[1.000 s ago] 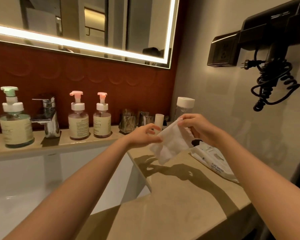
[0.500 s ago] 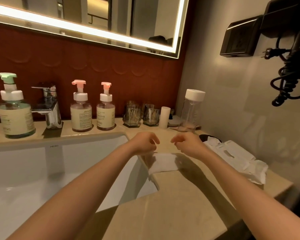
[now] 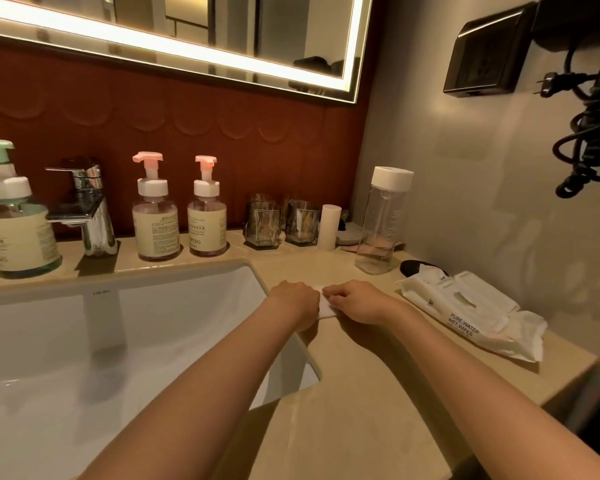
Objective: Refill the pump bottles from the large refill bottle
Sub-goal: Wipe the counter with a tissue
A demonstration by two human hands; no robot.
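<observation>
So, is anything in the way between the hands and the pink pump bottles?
Nothing visible. Only bare counter and the sink corner lie between the left hand, the right hand and the two pink pump bottles. Both hands hold a wipe, though.

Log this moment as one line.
left hand: grips wipe | right hand: grips wipe | wipe: on counter beside sink | pump bottles: pumps on, untouched

Warm-lit bathroom corner.
Backlit mirror (image 3: 222,36) at 12 o'clock above red scalloped wall (image 3: 194,112); white basin (image 3: 49,358) at 8, beige counter (image 3: 343,427) at 5.
</observation>
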